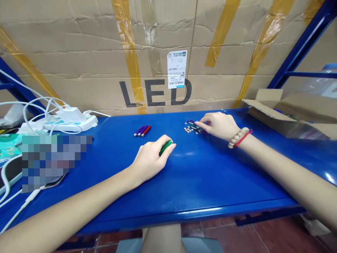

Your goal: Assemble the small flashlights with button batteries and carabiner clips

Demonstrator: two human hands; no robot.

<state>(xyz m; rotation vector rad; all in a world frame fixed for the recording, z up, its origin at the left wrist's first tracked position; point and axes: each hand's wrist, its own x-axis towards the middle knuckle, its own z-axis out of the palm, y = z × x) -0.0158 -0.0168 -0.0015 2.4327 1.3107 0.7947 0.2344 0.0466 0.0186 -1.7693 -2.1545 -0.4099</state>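
Observation:
My left hand (151,158) rests on the blue table (200,175), its fingers wrapped round a small green metal tube (165,146). My right hand (219,124), with a bead bracelet and a red cord at the wrist, reaches into a small pile of silver button cells and coloured clips (191,127); its fingertips pinch together at the pile, and what they grip is too small to name. Three more small tubes (142,131), purple, purple and red, lie side by side further back on the table.
A large cardboard sheet marked LED (158,93) stands behind the table. A white power strip with cables (71,121) lies at the back left. An open cardboard box (292,112) sits at the right. Blue shelf struts (302,45) rise at right.

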